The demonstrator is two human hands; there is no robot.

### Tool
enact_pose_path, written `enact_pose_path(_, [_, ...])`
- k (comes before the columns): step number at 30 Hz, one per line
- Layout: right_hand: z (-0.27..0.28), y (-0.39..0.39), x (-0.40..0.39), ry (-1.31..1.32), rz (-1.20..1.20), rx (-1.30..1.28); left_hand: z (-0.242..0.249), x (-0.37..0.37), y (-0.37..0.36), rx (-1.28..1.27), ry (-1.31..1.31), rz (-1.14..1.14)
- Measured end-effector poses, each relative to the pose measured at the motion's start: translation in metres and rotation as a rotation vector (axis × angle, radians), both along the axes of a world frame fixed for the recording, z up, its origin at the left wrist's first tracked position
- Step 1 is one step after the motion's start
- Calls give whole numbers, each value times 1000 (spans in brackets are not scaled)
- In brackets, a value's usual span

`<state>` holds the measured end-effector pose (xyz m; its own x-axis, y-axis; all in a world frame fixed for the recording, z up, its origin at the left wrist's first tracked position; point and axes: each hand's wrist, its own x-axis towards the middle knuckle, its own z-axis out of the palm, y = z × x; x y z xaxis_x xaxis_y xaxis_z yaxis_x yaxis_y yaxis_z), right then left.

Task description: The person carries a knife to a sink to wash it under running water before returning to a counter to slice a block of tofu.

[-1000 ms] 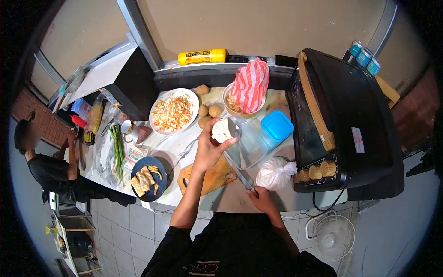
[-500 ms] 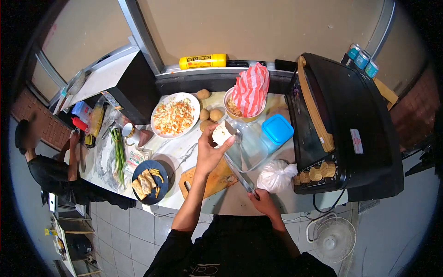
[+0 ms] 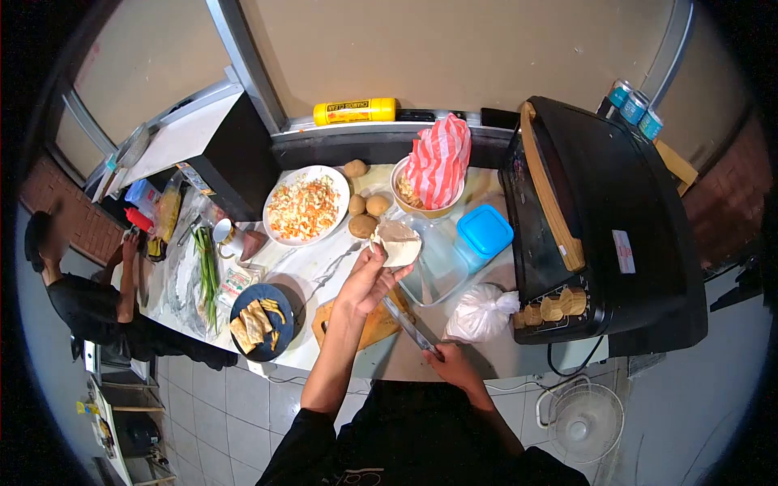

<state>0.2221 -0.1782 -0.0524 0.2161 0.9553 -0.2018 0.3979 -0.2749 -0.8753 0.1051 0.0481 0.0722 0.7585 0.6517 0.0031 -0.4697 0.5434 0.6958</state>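
In my left hand is a pale block that looks like tofu, raised over the counter with the thumb and fingers around its near edge. A knife is in my right hand, which grips the handle; its blade points up and left, beside the wooden cutting board. The board lies partly hidden beneath my left forearm. Just right of the block stands a clear plastic container, and a tied white plastic bag sits to the right of the knife.
Several potatoes lie by a plate of chopped vegetables. A blue-lidded box, a bowl with a striped bag and a black oven are at right. A dark plate and another person are at left.
My left hand has turned and lowered slightly, so the block shows a broader, browner face. The right hand and knife have shifted a little left and down.
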Motion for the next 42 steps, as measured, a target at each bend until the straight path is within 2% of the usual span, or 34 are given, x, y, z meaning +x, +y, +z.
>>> enact_pose_path(4, [7, 1, 2, 37, 21, 59, 4, -10, -8, -123, 48, 21])
enact_pose_path(8, [5, 3, 6, 17, 38, 135, 17, -20, -18, -68, 128, 130])
enact_pose_path(11, [19, 6, 7, 40, 44, 45, 14, -30, -19, -126, 141, 154])
enact_pose_path(17, [6, 7, -1, -226, 12, 114, 23, -38, -26, -205, 18, 146])
enact_pose_path(23, [21, 11, -12, -419, -62, 106, 18, -36, -31, -151, 69, 166])
enact_pose_path(26, [44, 19, -20, -495, -61, 13, 13, -36, -31, -160, 75, 144])
enact_pose_path(29, [45, 26, -31, -633, -50, 13, 22, -33, -37, -149, 152, 208])
enact_pose_path(35, [37, 45, -44, -834, -45, 99, 19, -36, -34, -173, 159, 119])
enact_pose_path(38, [24, 50, -46, -861, -105, 137, 16, -39, -31, -169, 160, 64])
enact_pose_path(42, [58, 40, -54, -779, -190, 214, 27, -43, -31, -179, 188, 61])
